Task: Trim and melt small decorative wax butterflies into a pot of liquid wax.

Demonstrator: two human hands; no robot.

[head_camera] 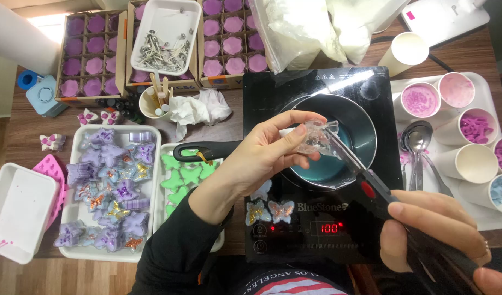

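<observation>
Head view: left hand [262,155] pinches a clear, glossy chunk of gel wax [315,137] above a small dark saucepan [360,117] on the black induction cooktop [273,93] mid-worktop. Right hand [431,229] grips black-handled scissors [371,183], steel blades touching the chunk.

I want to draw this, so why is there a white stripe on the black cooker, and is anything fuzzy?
Head view: the stripe is light glare on the shiny cooker; more glare washes out the top left corner; the right hand and scissors near the camera look slightly soft; the table edges bend a little.
</observation>
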